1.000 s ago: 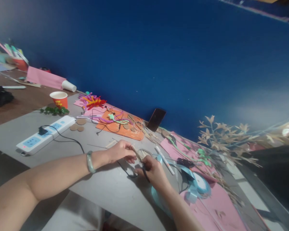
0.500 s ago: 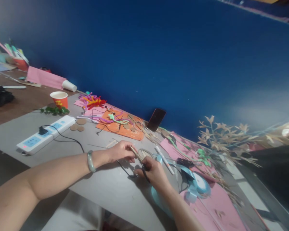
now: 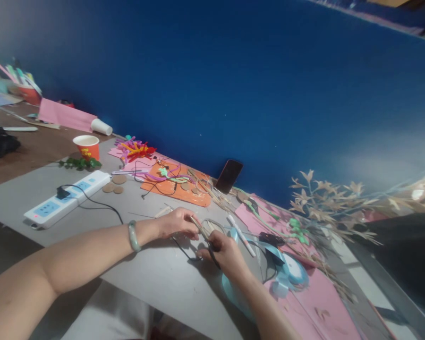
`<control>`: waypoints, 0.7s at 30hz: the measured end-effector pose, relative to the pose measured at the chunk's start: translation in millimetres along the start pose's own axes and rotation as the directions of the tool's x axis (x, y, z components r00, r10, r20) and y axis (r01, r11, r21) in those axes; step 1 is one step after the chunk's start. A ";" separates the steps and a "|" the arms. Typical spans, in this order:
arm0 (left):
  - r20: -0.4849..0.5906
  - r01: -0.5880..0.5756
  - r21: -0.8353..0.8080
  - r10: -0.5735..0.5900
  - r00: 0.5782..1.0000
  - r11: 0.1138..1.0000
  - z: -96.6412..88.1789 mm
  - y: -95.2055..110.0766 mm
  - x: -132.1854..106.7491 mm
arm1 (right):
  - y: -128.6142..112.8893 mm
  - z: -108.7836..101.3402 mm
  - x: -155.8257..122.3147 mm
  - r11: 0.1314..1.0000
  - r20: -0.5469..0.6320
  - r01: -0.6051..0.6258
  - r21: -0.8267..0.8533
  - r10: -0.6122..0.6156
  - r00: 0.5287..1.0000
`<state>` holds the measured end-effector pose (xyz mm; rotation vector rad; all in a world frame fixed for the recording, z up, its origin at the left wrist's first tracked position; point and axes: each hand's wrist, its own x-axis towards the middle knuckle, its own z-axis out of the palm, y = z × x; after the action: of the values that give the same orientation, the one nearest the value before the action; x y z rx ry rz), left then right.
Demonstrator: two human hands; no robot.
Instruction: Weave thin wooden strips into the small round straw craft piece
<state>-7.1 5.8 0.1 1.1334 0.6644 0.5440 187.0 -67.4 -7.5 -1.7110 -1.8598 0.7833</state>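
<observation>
My right hand [image 3: 226,252] is closed around dark-handled scissors [image 3: 202,230], whose narrow blades point up and left toward my left hand. My left hand [image 3: 180,224], with a pale green bangle [image 3: 133,236] on its wrist, has its fingers curled together beside the blade tips. Whatever those fingers pinch is too small to make out. Just behind my right hand lies a loop of tan cord [image 3: 209,222]. Under both hands a thin black cable [image 3: 184,253] runs over the grey tabletop [image 3: 156,278]. Light blue ribbon [image 3: 230,288] hangs beside my right wrist.
A power strip [image 3: 67,198] and a red paper cup [image 3: 88,147] stand to the left. Orange card [image 3: 173,192] bears wires and pipe cleaners. A phone [image 3: 229,175] leans against the blue wall. A white marker [image 3: 241,236], ribbon roll [image 3: 295,270] and dried stems [image 3: 315,208] are at right.
</observation>
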 end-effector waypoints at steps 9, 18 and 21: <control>-0.032 0.072 0.038 -0.071 0.997 0.997 -1.1 -0.9 2.0 | -12.8 -4.1 -0.8 0.994 0.034 -0.017 -0.106 0.021 0.999; -0.071 0.067 0.123 -0.058 0.996 0.990 0.1 -5.5 2.4 | -13.7 -5.1 -0.8 0.972 0.064 -0.019 -0.233 0.034 0.997; -0.082 0.084 0.118 -0.074 0.994 0.989 1.1 -4.4 2.0 | -13.4 -4.2 -1.3 0.972 0.061 -0.015 -0.235 0.030 0.998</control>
<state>-4.6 5.1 -4.1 1.1992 0.8148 0.4867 180.5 -69.0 4.9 -1.8725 -2.0488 0.6555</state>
